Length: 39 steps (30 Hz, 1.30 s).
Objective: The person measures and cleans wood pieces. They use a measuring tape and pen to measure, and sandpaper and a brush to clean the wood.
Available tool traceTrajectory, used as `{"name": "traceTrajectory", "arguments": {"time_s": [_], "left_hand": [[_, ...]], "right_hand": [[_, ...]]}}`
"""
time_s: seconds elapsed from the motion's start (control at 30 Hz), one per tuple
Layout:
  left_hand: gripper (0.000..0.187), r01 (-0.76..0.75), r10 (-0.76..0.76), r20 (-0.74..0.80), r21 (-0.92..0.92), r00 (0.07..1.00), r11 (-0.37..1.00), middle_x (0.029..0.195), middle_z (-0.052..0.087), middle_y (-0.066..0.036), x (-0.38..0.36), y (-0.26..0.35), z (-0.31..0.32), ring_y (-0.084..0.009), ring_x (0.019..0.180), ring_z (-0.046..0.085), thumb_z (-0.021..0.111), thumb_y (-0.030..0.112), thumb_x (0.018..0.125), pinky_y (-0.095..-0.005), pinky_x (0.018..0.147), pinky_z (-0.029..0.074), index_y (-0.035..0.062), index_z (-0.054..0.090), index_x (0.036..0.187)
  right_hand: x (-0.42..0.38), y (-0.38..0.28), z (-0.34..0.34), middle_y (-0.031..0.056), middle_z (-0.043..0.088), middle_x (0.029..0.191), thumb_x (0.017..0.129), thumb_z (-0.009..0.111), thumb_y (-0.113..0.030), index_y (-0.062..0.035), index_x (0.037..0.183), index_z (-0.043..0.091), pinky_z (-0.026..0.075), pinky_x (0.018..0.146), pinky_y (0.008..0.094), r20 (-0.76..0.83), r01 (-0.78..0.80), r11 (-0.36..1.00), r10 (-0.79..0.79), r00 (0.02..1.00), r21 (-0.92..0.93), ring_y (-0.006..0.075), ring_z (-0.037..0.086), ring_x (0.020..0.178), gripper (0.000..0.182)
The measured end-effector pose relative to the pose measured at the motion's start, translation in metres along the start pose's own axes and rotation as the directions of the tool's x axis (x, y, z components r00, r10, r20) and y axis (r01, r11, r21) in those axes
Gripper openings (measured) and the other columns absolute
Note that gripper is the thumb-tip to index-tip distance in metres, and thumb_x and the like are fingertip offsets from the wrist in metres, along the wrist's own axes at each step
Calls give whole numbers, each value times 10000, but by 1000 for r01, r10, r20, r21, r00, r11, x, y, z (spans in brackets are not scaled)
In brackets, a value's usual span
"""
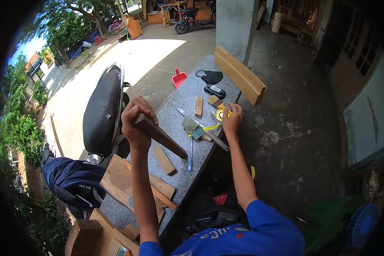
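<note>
My left hand (139, 119) is closed around the upper end of a dark brown wooden bar (164, 138), which slants down toward the stone tabletop. At the right edge of the table, my right hand (232, 121) has its fingers curled on a yellow tape measure (220, 114). A brush (216, 102) lies just beyond it. Beside the hand are a metal ruler (217, 140), a greenish-grey cloth or sandpaper piece (193, 126) and a small wood block (199, 106). A blue pen (190, 158) and a light wood block (164, 160) lie near the bar's lower end.
A long wooden beam (239, 74) rests at the far right table edge, near a black mask (210, 77) and a dark case (215, 91). Boards (119, 179) cover the table's near left. A parked motorbike (102, 111) stands left; a red dustpan (179, 78) is beyond.
</note>
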<state>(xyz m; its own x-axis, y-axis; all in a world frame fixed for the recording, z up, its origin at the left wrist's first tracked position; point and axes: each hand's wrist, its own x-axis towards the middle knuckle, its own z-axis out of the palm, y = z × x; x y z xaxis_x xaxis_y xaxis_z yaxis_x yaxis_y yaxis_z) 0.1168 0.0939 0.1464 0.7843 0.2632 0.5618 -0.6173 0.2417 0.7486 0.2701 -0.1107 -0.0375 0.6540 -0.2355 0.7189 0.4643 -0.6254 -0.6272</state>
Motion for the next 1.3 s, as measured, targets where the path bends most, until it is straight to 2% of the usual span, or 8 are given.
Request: {"name": "traceTrajectory", "arguments": {"time_s": [0.07,0.17,0.43,0.57,0.7,0.93,1.07,1.3], "left_hand": [[272,16,-13,40,-74,999,997,659,344,-41,4,-5,-7,-123,618,388,395,272,791,-242,463,406,47,412,638],[307,78,-62,110,-151,992,985,672,331,-29,5,-9,-4,-124,624,387,395,319,793,-243,461,406,57,404,634],[394,46,-39,61,-115,997,992,665,382,-66,-1,-14,9,-133,602,407,403,394,772,-242,453,391,20,458,662],[402,64,-65,-11,-55,998,996,696,404,-72,-2,-21,8,-129,617,414,410,411,769,-242,482,390,16,468,720],[354,104,-104,0,0,995,995,698,408,-56,4,-19,13,-113,611,419,438,374,749,-229,485,388,23,473,721],[312,152,-154,33,61,988,987,649,425,-25,13,-11,11,-99,507,428,369,340,770,-213,462,341,52,464,702],[314,253,-256,65,54,964,966,706,442,-36,16,-18,11,-108,587,423,392,362,771,-226,528,371,61,481,778],[285,237,-234,107,-16,966,971,802,483,-20,21,-24,3,-89,710,461,419,341,780,-213,635,383,72,491,845]], "right_hand": [[-5,54,8,144,546,922,749,593,-205,-38,1054,534,426,734,381,-41,-199,949,195,980,-244,266,531,846,353],[11,79,-9,54,576,783,801,593,-209,-18,1054,554,415,452,224,727,-891,452,601,333,35,92,534,600,320],[49,57,-22,50,572,673,737,616,-93,26,865,579,422,541,239,228,-549,643,516,826,534,123,543,583,179],[60,39,-16,130,593,728,684,620,-117,-9,817,582,451,680,320,108,-171,961,150,983,218,251,593,728,175],[41,63,7,128,615,767,672,609,-161,-60,811,603,457,684,362,456,-296,944,202,867,145,308,583,757,172],[71,-68,-62,116,631,888,780,551,-28,-36,859,590,478,689,309,159,-12,884,-71,985,467,225,616,803,88],[79,-167,-120,184,571,1044,737,609,20,-56,917,575,504,747,323,-80,524,515,-657,750,678,271,597,916,198],[28,-167,-111,164,576,1036,686,610,65,-39,885,604,511,716,307,445,280,625,-742,501,728,274,607,891,225]]}}
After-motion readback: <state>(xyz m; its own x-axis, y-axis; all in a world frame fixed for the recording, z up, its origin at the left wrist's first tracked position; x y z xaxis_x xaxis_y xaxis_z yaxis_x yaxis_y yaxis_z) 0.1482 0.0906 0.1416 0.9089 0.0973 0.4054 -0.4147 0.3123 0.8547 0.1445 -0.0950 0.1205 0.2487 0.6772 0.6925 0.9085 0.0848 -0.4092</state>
